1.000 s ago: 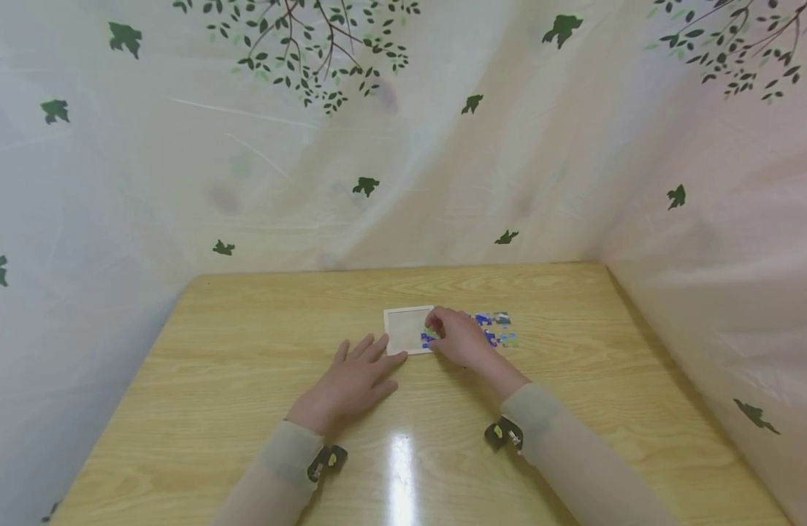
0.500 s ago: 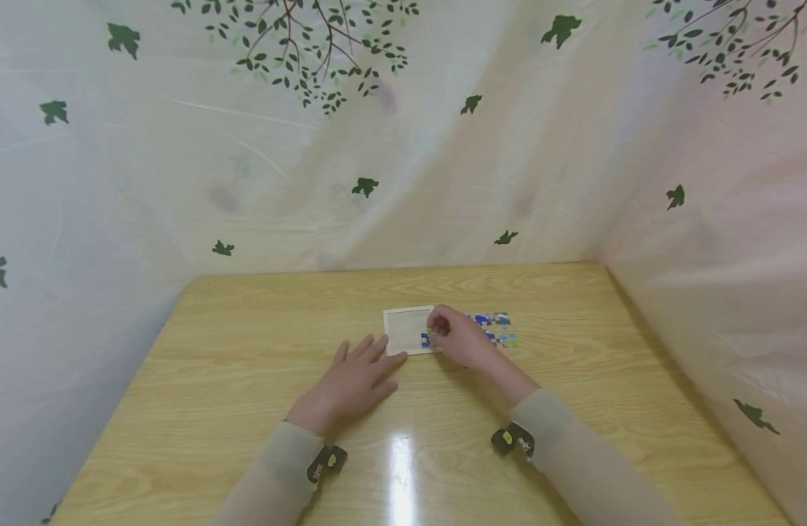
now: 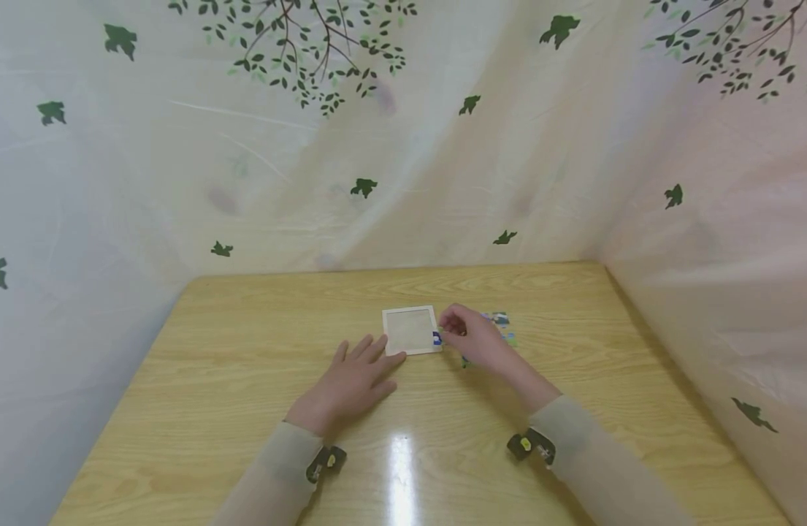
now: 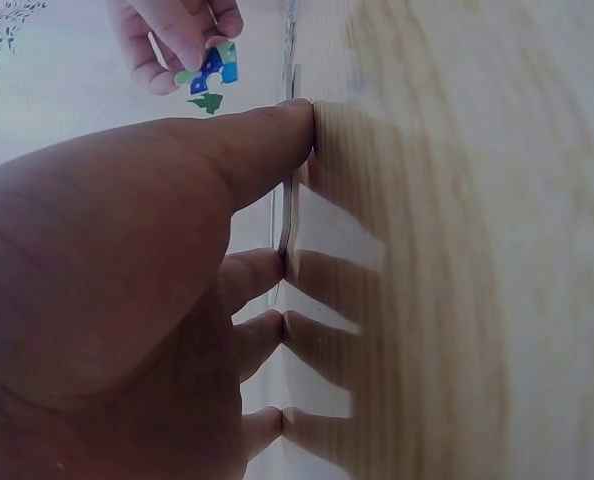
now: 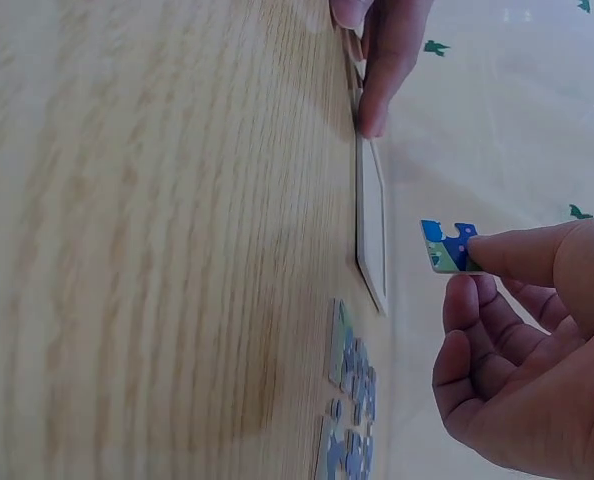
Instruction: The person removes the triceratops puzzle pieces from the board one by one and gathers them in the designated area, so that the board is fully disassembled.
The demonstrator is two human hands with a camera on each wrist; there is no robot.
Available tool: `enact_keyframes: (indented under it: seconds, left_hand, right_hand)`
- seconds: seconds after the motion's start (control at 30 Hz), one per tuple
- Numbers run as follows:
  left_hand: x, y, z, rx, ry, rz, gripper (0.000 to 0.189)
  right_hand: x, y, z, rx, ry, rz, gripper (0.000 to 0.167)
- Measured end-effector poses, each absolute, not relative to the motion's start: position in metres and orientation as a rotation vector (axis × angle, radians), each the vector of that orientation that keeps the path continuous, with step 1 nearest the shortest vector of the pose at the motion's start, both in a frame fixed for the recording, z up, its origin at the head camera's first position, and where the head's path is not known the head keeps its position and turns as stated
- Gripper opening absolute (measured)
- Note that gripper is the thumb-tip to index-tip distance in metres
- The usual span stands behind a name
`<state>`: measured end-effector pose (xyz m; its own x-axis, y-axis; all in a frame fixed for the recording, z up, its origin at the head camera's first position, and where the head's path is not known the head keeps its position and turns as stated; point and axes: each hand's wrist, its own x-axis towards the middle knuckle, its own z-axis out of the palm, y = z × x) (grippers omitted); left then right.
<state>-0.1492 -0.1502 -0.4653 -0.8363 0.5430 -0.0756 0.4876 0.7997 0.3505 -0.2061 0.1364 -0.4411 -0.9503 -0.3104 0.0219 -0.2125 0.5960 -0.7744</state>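
Between thumb and index finger, my right hand (image 3: 478, 337) pinches a blue and green jigsaw piece (image 3: 437, 337). The right wrist view shows that puzzle piece (image 5: 450, 248) lifted clear of the table, apart from the white-rimmed puzzle frame (image 5: 370, 230). From the head view it overlaps the right edge of the puzzle frame (image 3: 407, 309), whose inside is bare. My left hand (image 3: 347, 383) lies on the table with fingers spread and straight, fingertips touching the frame's near left corner. Several loose puzzle pieces (image 5: 355, 380) lie right of the frame, partly hidden behind my right hand in the head view.
The wooden table (image 3: 245, 321) has a bright reflection (image 3: 402, 475) near its front. A pale curtain with printed leaves (image 3: 416, 183) hangs behind the table and along its sides. Black cameras (image 3: 531, 444) are strapped to both sleeves.
My right hand has moved right with the jigsaw piece, from over the frame's inside to its right edge. The left hand has stayed still.
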Motion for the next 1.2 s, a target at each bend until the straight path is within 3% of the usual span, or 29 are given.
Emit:
enact_keyframes:
  seconds: [0.43,1.2]
  left_hand:
    - [-0.148,-0.149,-0.464,0.831,2.823,0.478,0.057]
    - [-0.152,-0.151,-0.467,0.834,2.814,0.443,0.057]
  right_hand:
    - [-0.197,0.171,-0.442,-0.47,2.747,-1.279,0.01]
    - [-0.185,0.233,-0.439,-0.267,2.813,-1.159,0.017]
